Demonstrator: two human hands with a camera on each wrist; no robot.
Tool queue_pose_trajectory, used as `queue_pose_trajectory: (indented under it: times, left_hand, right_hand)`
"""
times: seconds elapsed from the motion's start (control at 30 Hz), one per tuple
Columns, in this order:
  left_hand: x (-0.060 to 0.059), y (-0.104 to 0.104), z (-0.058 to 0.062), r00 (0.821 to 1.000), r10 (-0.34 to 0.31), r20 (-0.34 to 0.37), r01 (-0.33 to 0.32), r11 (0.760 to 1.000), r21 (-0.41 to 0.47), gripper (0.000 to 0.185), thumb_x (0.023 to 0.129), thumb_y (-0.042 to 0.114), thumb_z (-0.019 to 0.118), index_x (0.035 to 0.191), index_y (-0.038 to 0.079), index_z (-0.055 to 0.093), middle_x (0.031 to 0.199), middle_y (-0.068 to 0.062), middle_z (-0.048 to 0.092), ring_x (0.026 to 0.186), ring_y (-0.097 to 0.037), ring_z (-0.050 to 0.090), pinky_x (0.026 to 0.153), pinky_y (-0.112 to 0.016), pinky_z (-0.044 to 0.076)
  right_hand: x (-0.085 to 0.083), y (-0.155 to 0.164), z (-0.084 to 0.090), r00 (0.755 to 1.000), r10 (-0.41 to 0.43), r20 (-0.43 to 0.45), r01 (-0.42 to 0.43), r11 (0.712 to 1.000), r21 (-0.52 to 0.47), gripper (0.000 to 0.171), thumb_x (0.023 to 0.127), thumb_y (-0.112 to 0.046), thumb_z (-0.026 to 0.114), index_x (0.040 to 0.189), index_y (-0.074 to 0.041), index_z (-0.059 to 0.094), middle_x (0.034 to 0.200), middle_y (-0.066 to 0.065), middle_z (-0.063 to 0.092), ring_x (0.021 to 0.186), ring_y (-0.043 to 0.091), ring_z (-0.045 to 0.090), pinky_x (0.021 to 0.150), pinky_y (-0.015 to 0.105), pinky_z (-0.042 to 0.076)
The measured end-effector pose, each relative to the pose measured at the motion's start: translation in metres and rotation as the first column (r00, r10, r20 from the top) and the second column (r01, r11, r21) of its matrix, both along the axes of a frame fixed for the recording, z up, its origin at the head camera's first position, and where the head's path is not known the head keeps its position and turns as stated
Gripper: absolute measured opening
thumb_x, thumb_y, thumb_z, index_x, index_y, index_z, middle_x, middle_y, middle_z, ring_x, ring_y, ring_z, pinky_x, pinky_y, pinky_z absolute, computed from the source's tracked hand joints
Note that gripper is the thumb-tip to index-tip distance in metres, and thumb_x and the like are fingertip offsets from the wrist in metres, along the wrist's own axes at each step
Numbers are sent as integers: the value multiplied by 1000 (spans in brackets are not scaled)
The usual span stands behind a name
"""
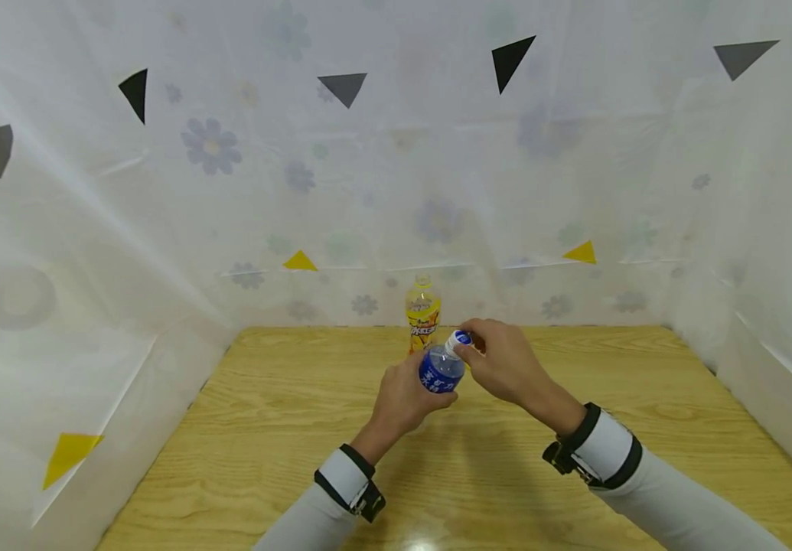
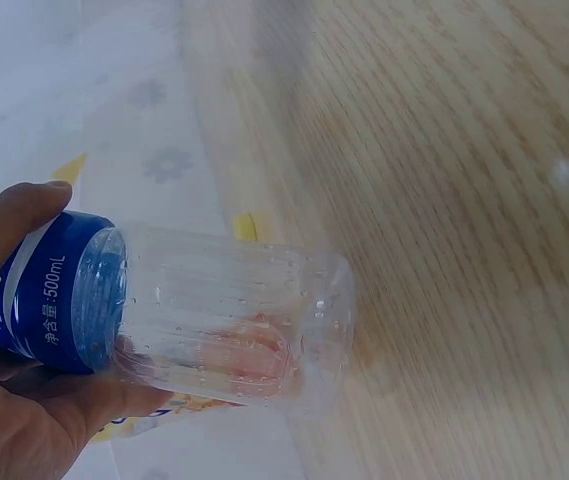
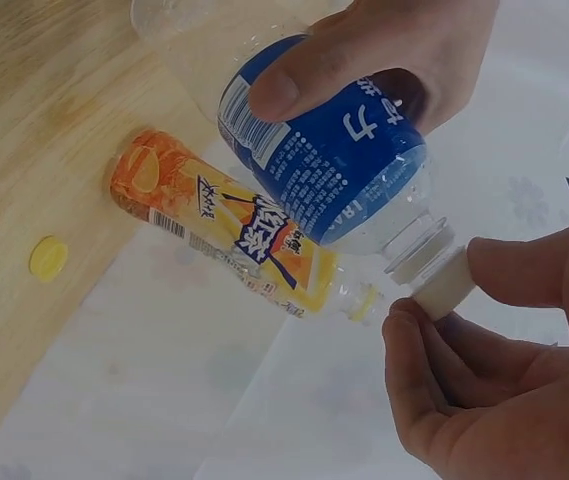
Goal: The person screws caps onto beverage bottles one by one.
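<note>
My left hand (image 1: 405, 398) grips a clear plastic bottle with a blue label (image 1: 441, 370) above the wooden table (image 1: 299, 428). The bottle (image 2: 214, 315) looks empty, with droplets inside; my left thumb (image 2: 9, 225) curls over its label. My right hand (image 1: 502, 360) pinches the white cap (image 3: 442, 285) at the bottle's neck between thumb and fingers. The blue-labelled bottle (image 3: 329, 160) is tilted in the right wrist view, with my left hand (image 3: 394, 55) wrapped round it. Behind it an orange drink bottle (image 1: 422, 314) stands uncapped near the back of the table.
A small yellow cap (image 3: 48, 258) lies on the table near the orange bottle (image 3: 234, 235). White flowered sheeting (image 1: 396, 168) with triangle marks walls in the table on the back, left and right.
</note>
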State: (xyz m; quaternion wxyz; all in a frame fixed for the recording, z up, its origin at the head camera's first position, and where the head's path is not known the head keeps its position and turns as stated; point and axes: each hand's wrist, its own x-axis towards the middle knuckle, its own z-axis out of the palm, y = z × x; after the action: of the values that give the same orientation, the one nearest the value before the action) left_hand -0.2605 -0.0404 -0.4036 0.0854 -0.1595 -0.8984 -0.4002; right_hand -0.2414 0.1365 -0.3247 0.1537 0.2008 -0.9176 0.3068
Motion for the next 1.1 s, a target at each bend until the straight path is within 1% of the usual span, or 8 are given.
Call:
queue_pose_trajectory:
  times: [0.13, 0.3, 0.6, 0.73, 0.87, 0.93, 0.97, 1.1]
  left_hand:
    - [1, 0, 0, 1000, 4, 6, -4, 1000, -2, 74, 76, 34, 90, 138, 8, 58, 121, -12, 72, 107, -26, 71, 85, -40, 59]
    - [1, 1, -1, 1000, 1, 2, -1, 1000, -7, 73, 77, 34, 89, 138, 8, 58, 122, -12, 71, 107, -26, 71, 85, -40, 59]
    - [1, -1, 0, 1000, -5, -7, 5, 1000, -12, 74, 78, 33, 89, 140, 9, 57, 121, -11, 72, 107, -25, 71, 85, -39, 59]
    - [0, -2, 1, 1000, 0, 0, 0, 1000, -15, 75, 78, 34, 89, 141, 9, 56, 122, -11, 71, 107, -25, 71, 86, -40, 59]
    - [1, -1, 1, 1000, 11, 18, -10, 1000, -23, 74, 78, 35, 89, 140, 10, 57, 123, -11, 71, 108, -26, 71, 87, -41, 59]
    - [1, -1, 0, 1000, 14, 24, -13, 1000, -24, 74, 78, 34, 89, 139, 9, 57, 123, -12, 71, 108, -26, 71, 87, -41, 59]
    - [2, -1, 0, 1000, 15, 24, -14, 1000, -24, 74, 78, 34, 89, 139, 9, 57, 123, -12, 71, 108, -26, 71, 87, -41, 59]
    - [1, -1, 0, 1000, 6, 12, -5, 1000, -15, 75, 77, 34, 90, 139, 9, 57, 122, -12, 71, 107, -25, 71, 86, -39, 59]
  right_hand:
    - [-2, 1, -3, 1000, -21, 7, 21, 999, -32, 27, 97, -22, 69, 111, 0, 70, 91, 8, 71, 77, 17, 65, 65, 33, 53]
    - [-3, 3, -6, 999, -31, -10, 30, 999, -45, 26, 97, -27, 70, 104, -2, 69, 87, 7, 71, 75, 17, 66, 63, 33, 53]
    - [-3, 3, -9, 999, -35, -17, 34, 998, -49, 25, 97, -29, 69, 101, -4, 68, 85, 5, 70, 73, 15, 64, 62, 32, 52]
    - [-4, 3, -7, 999, -44, 22, 45, 998, -32, 35, 96, -36, 70, 107, -3, 66, 91, 9, 70, 78, 20, 65, 63, 34, 53]
    - [-2, 4, -5, 996, -60, 59, 59, 998, 25, 60, 91, -45, 74, 128, 1, 61, 114, 19, 70, 99, 32, 67, 76, 45, 57]
    - [-1, 4, -4, 997, -44, 56, 41, 998, 40, 66, 91, -41, 75, 138, 1, 55, 125, 22, 67, 109, 37, 66, 84, 52, 56]
    - [0, 4, -4, 999, -26, 46, 24, 999, 41, 65, 92, -36, 75, 142, 0, 53, 129, 22, 65, 114, 39, 64, 88, 54, 55]
    - [1, 3, -1, 998, 60, 0, -60, 998, 24, 53, 92, -5, 70, 143, -5, 54, 137, 21, 62, 119, 42, 63, 93, 59, 53]
